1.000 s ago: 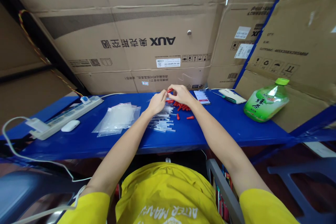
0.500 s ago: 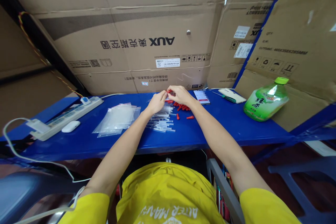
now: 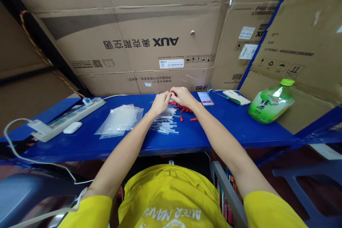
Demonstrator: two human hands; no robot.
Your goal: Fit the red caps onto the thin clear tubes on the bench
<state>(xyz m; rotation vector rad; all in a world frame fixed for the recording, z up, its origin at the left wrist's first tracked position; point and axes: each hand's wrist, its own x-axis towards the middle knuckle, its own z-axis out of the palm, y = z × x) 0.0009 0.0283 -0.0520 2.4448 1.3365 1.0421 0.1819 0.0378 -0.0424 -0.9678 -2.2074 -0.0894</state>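
My left hand (image 3: 160, 103) and my right hand (image 3: 182, 97) meet fingertip to fingertip above the back of the blue table. A red rubber dropper bulb (image 3: 173, 93) shows in the pinch of my right hand. The left fingers are closed too, but what sits in them is hidden. Below the hands lies a pile of clear thin tubes (image 3: 165, 127), pointing roughly sideways. Several more red rubber bulbs (image 3: 184, 109) are heaped by the right wrist, with a loose bulb (image 3: 181, 118) nearer me.
Clear plastic zip bags (image 3: 120, 119) are stacked left of the tubes. Further left are a power strip (image 3: 69, 119) and a white earbud case (image 3: 72, 127). To the right lie a phone (image 3: 205, 98), a green-handled screwdriver (image 3: 233, 100), a white phone-like slab (image 3: 242, 98) and a green tea bottle (image 3: 271, 103).
Both hands stay nearly in place at the same spot. The fingertips have shifted slightly, and less of the red bulb shows between them. The view has moved a little.
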